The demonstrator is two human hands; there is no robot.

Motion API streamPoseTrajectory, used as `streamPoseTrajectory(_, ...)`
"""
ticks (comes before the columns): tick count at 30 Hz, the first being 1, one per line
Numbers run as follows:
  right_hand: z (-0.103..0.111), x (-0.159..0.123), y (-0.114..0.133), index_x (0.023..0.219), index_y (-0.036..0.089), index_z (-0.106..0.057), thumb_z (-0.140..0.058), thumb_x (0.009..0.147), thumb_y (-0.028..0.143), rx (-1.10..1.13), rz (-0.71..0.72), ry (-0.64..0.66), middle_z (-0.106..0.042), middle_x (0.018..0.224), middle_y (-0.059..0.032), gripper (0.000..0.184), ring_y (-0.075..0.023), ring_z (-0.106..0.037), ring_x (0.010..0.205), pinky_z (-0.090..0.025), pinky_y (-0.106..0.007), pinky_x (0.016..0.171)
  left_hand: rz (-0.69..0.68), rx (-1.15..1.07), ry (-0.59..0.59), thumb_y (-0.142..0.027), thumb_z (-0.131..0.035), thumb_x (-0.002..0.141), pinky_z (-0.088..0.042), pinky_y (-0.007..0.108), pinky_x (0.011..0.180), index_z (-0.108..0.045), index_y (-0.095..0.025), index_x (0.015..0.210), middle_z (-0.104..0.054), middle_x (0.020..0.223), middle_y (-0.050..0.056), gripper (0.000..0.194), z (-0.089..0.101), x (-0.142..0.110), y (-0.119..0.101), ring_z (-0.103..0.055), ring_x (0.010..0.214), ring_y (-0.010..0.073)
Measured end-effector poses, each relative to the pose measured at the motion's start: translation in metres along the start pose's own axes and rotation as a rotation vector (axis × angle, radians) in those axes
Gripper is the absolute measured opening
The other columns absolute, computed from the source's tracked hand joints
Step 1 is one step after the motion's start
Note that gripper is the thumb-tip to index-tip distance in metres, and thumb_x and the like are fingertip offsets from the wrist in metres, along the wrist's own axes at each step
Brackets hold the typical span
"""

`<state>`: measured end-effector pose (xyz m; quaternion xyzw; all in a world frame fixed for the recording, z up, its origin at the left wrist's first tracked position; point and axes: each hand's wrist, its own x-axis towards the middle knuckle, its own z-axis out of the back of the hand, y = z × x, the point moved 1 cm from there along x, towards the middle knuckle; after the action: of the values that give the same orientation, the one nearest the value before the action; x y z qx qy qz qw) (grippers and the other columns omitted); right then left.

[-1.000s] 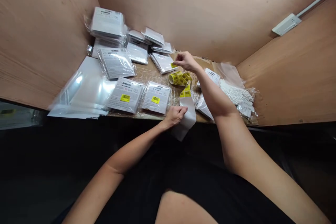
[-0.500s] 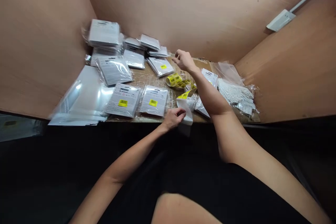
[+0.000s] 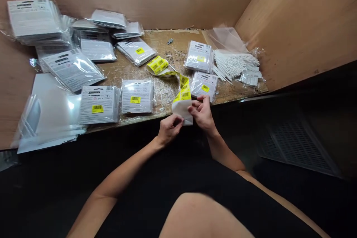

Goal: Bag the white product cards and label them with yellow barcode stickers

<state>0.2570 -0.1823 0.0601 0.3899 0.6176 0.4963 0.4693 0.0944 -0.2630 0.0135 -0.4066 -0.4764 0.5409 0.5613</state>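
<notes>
White label backing (image 3: pixel 182 111) is pinched between my hands. The fingers (image 3: pixel 178 120) of my left hand (image 3: pixel 170 130) are curled closed on its lower left edge, and my right hand (image 3: pixel 202 113) grips its right edge, fingers nearly shut. Yellow barcode labels run up the strip to a label roll (image 3: pixel 157 65) lying mid-counter on the wooden counter (image 3: pixel 178 42). A plastic-wrapped packet (image 3: pixel 204 86) sits just past my right hand, near the front edge, and a bundle of white plastic strips (image 3: pixel 235 65) lies toward the right back corner.
</notes>
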Motion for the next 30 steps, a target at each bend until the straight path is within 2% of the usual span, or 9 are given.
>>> streamPoseTrajectory(2, 0.004, -0.009, -0.001, 0.111, 0.028, -0.027, -0.083, 0.086, 0.055, 0.025, 0.023, -0.013, -0.069, 0.087, 0.0033, 0.067, -0.0162, -0.068, 0.073, -0.054, -0.029, 0.071, 0.042, -0.048, 0.066, -0.046, -0.076, 0.098, -0.050, 0.031, 0.068, -0.071, -0.019, 0.088, -0.068, 0.082, 0.006, 0.029, -0.002, -0.012, -0.009, -0.060, 0.068, 0.0189)
streamPoseTrajectory(4, 0.010, -0.016, 0.000, 0.109, 0.028, -0.028, -0.082, 0.088, 0.046, 0.056, 0.008, 0.015, -0.068, 0.083, 0.0052, 0.060, -0.0131, -0.062, 0.066, -0.049, -0.025, 0.064, 0.147, -0.251, 0.089, -0.047, -0.086, 0.090, -0.056, 0.034, 0.078, -0.071, -0.018, 0.089, -0.071, 0.093, 0.008, 0.032, -0.001, -0.013, -0.018, -0.067, 0.082, 0.0225)
streamPoseTrajectory(7, 0.020, -0.021, 0.000, 0.107, 0.028, -0.031, -0.084, 0.085, 0.040, 0.137, -0.075, 0.179, -0.064, 0.081, 0.0076, 0.058, -0.0115, -0.059, 0.064, -0.047, -0.023, 0.062, 0.395, -0.659, 0.064, -0.049, -0.099, 0.076, -0.062, 0.044, 0.091, -0.075, -0.020, 0.103, -0.073, 0.110, 0.012, 0.046, 0.005, 0.004, -0.027, -0.072, 0.104, 0.0315)
streamPoseTrajectory(9, 0.024, -0.023, 0.001, 0.107, 0.027, -0.032, -0.082, 0.087, 0.039, 0.142, -0.101, 0.274, -0.062, 0.078, 0.0082, 0.055, -0.0124, -0.061, 0.066, -0.049, -0.024, 0.065, 0.494, -0.785, 0.041, -0.047, -0.104, 0.069, -0.065, 0.047, 0.089, -0.076, -0.022, 0.115, -0.073, 0.113, 0.012, 0.060, 0.007, 0.020, -0.030, -0.073, 0.105, 0.0343)
streamPoseTrajectory(13, 0.026, -0.021, 0.005, 0.111, 0.028, -0.036, -0.080, 0.089, 0.037, 0.059, -0.061, 0.295, -0.060, 0.077, 0.0078, 0.050, -0.0132, -0.060, 0.066, -0.048, -0.025, 0.065, 0.404, -0.763, -0.082, -0.040, -0.108, 0.063, -0.065, 0.049, 0.098, -0.078, -0.021, 0.115, -0.073, 0.121, 0.012, 0.064, 0.009, 0.044, -0.029, -0.072, 0.112, 0.0354)
streamPoseTrajectory(16, 0.024, -0.013, 0.008, 0.116, 0.028, -0.042, -0.082, 0.087, 0.039, 0.068, 0.019, 0.277, -0.065, 0.090, 0.0034, 0.050, -0.0149, -0.063, 0.076, -0.052, -0.028, 0.071, 0.295, -0.679, -0.133, -0.038, -0.105, 0.068, -0.063, 0.044, 0.102, -0.080, -0.020, 0.116, -0.073, 0.123, 0.011, 0.057, 0.010, 0.046, -0.027, -0.071, 0.116, 0.0332)
streamPoseTrajectory(18, 0.021, -0.007, 0.007, 0.116, 0.026, -0.050, -0.079, 0.090, 0.039, 0.056, 0.083, 0.285, -0.067, 0.093, 0.0009, 0.041, -0.0156, -0.064, 0.080, -0.052, -0.029, 0.074, 0.276, -0.625, -0.112, -0.037, -0.100, 0.075, -0.063, 0.040, 0.099, -0.081, -0.020, 0.118, -0.073, 0.124, 0.011, 0.051, 0.012, 0.044, -0.027, -0.071, 0.115, 0.0317)
streamPoseTrajectory(23, 0.015, 0.003, -0.001, 0.111, 0.020, -0.069, -0.074, 0.094, 0.032, -0.143, 0.253, 0.207, -0.069, 0.094, -0.0020, 0.022, -0.0155, -0.065, 0.084, -0.054, -0.029, 0.077, 0.287, -0.567, -0.010, -0.041, -0.092, 0.085, -0.059, 0.036, 0.102, -0.081, -0.018, 0.121, -0.073, 0.125, 0.013, 0.045, 0.018, 0.045, -0.029, -0.070, 0.118, 0.0318)
streamPoseTrajectory(30, 0.011, 0.007, 0.000, 0.109, 0.022, -0.074, -0.062, 0.104, 0.021, -0.552, 0.689, 0.067, -0.076, 0.099, -0.0059, 0.013, -0.0194, -0.072, 0.089, -0.059, -0.036, 0.085, 0.453, -0.796, -0.049, -0.040, -0.098, 0.070, -0.060, 0.037, 0.092, -0.083, -0.014, 0.107, -0.075, 0.107, 0.015, 0.047, 0.017, 0.060, -0.033, -0.073, 0.102, 0.0317)
